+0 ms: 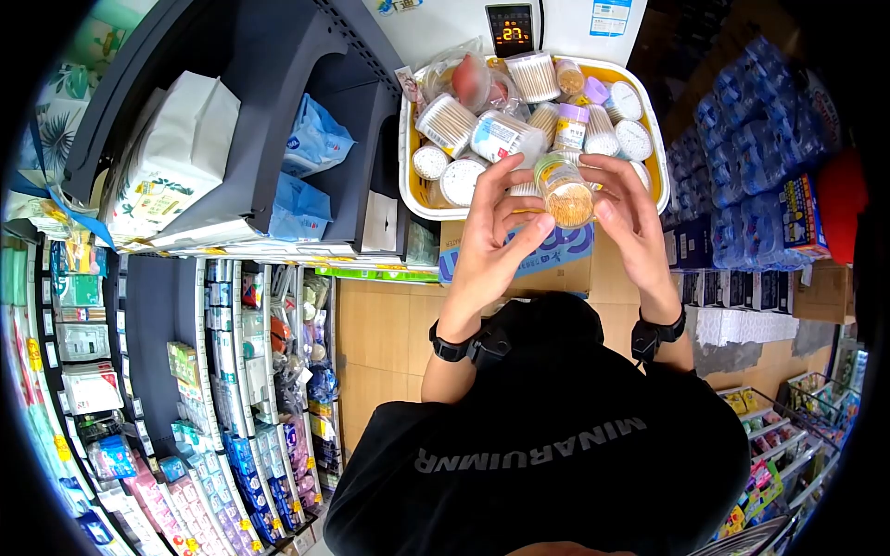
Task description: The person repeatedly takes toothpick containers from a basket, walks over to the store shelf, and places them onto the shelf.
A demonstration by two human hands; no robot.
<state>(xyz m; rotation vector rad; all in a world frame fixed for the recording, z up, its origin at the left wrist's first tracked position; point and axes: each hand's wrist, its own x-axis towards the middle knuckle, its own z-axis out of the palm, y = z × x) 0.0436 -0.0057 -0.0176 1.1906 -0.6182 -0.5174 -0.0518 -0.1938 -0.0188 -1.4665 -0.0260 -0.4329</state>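
A small clear jar of toothpicks [568, 203] is held up between my two hands, over the near edge of the basket. My left hand [498, 243] has its thumb and fingers curled against the jar's left side. From the right, the thumb and bent fingers of my right hand [632, 218] close on the same jar. Right behind it is the white and yellow basket [408, 176], filled with round tubs of cotton swabs [446, 125] and toothpick jars. One toothpick jar with a purple lid [571, 127] stands just beyond my fingers.
A dark shelf unit [278, 102] with tissue packs [173, 153] and blue packets [315, 139] rises at left. Stocked shelves [222, 398] run below it. Shrink-wrapped bottles [760, 139] are stacked at right. A white appliance with a lit display [511, 33] stands behind the basket.
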